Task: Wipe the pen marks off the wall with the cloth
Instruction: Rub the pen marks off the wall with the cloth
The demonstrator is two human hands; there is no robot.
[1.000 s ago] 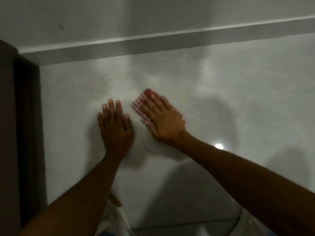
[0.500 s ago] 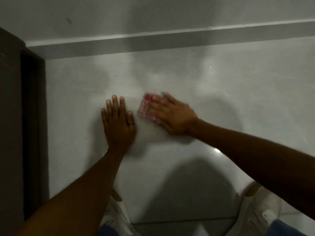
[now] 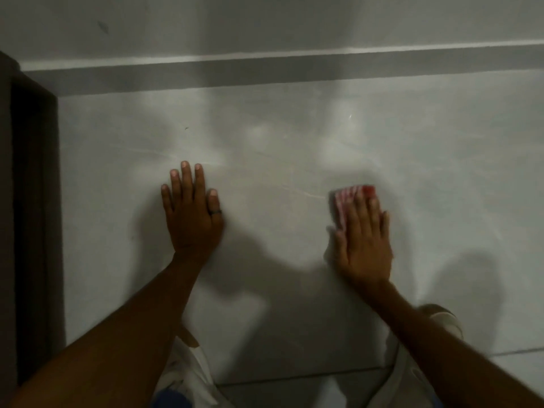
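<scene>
A glossy pale grey wall (image 3: 294,136) fills the view. My left hand (image 3: 191,213) lies flat against it, fingers together, a dark ring on one finger, holding nothing. My right hand (image 3: 363,240) presses a red-and-white striped cloth (image 3: 346,198) flat on the wall, well to the right of the left hand; most of the cloth is hidden under the palm and fingers. A tiny dark mark (image 3: 187,128) shows above the left hand. No pen line shows around the cloth.
A dark door frame (image 3: 29,201) runs down the left edge. A grey horizontal band (image 3: 294,69) crosses the wall above. Below, my white shoes (image 3: 188,375) stand on the tiled floor (image 3: 515,366) at the wall's base.
My right hand has slid the cloth to the right, away from the left hand. The curved pen line seen one second ago no longer shows. The left hand stays planted.
</scene>
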